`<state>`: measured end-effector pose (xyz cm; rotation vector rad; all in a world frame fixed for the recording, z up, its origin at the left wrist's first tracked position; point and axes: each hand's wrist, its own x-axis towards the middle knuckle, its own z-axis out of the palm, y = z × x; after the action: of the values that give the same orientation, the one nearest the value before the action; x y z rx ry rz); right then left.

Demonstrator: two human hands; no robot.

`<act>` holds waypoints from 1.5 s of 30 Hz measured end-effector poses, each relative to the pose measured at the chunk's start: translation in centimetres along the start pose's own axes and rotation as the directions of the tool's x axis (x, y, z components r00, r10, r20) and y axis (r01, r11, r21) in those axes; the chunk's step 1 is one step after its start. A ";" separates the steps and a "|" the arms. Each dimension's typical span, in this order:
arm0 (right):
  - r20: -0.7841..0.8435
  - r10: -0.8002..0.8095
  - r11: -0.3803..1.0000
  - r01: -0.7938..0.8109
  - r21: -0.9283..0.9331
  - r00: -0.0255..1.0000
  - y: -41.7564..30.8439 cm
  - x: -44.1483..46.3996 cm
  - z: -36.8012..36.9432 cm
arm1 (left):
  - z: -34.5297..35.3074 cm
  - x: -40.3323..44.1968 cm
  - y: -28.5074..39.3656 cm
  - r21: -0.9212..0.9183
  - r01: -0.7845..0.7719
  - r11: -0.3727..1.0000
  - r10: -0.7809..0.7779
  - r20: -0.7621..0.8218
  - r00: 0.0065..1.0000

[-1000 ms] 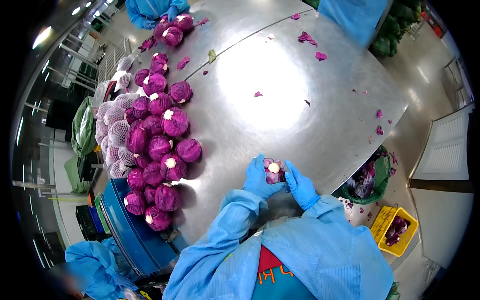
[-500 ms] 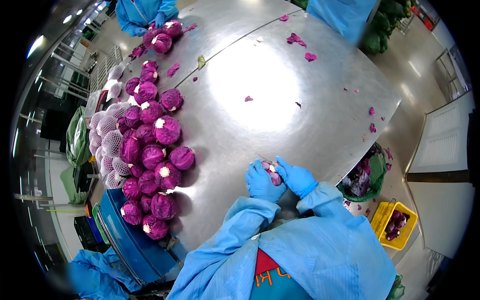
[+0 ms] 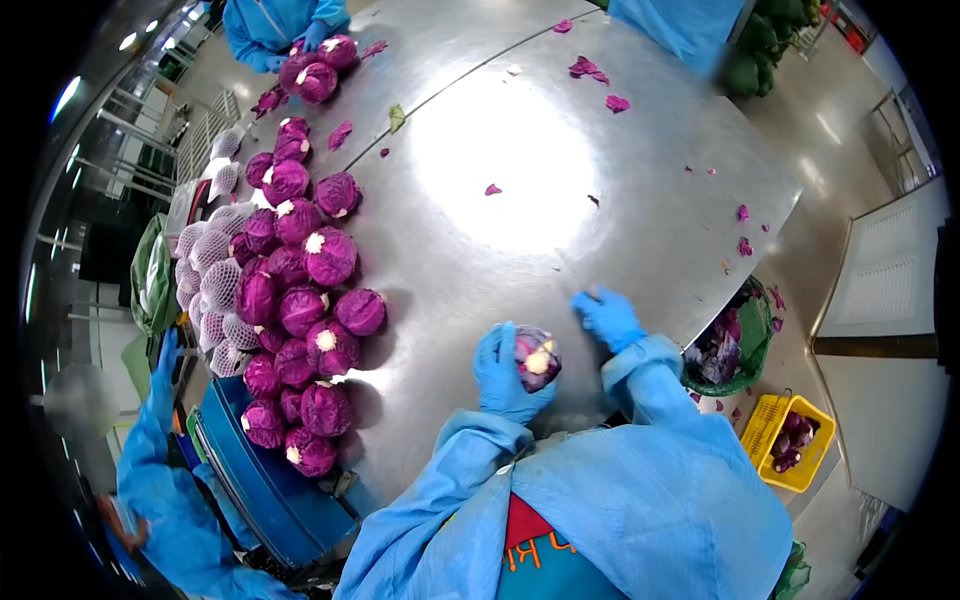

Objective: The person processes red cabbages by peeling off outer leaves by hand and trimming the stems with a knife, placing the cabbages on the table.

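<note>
A red cabbage (image 3: 536,358) rests against the palm of my left hand (image 3: 505,375), its pale cut stem end facing up. The blue-gloved fingers wrap round its left side and underside. To the right, apart from the cabbage, my right hand (image 3: 608,318) is closed round a knife (image 3: 572,272) whose thin, blurred blade points away from me over the metal table (image 3: 450,330). Its handle is mostly hidden in the fist. A large group of red cabbages (image 3: 300,310) lies on the left part of the table.
White-netted cabbages (image 3: 212,260) line the table's left edge. Loose purple leaves (image 3: 588,69) lie scattered. A green-lined bin (image 3: 745,370) and yellow crate (image 3: 800,475) stand at right. One co-worker (image 3: 275,30) handles cabbages at the far end; another person (image 3: 175,500) is at lower left.
My right hand has moved away from the cabbage with the knife, up and right. The cabbage's cut stem now shows in my left hand. The person at lower left has stretched an arm upward.
</note>
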<state>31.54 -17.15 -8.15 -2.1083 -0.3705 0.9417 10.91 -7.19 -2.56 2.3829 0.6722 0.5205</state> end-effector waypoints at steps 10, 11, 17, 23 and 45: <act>-0.213 -0.018 0.999 0.012 -0.030 0.977 -2.0 -7.3 -5.8 | -0.8 -0.2 -1.6 -0.141 0.154 0.978 -0.144 0.077 0.987; -0.118 -0.121 0.990 0.129 0.062 0.986 -0.9 -6.8 -3.0 | -0.8 0.1 -1.3 -0.096 0.142 0.985 -0.134 0.091 0.987; 0.306 -0.172 0.983 0.181 -0.002 0.936 -4.0 -5.3 2.4 | -0.2 1.0 -0.3 0.052 0.141 0.989 -0.146 0.115 0.983; 0.346 -0.394 0.894 0.443 -0.071 0.852 -1.8 -2.6 1.6 | 0.4 1.6 0.3 0.077 0.135 0.988 -0.144 0.124 0.982; 0.351 -0.367 0.875 0.448 -0.184 0.861 -4.8 -2.0 1.1 | 0.0 2.2 -0.5 0.049 0.204 0.978 -0.209 0.153 0.966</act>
<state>29.60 -14.56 -3.98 -1.9857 -1.1165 0.9989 12.47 -5.60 -2.46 2.3200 0.8510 0.2313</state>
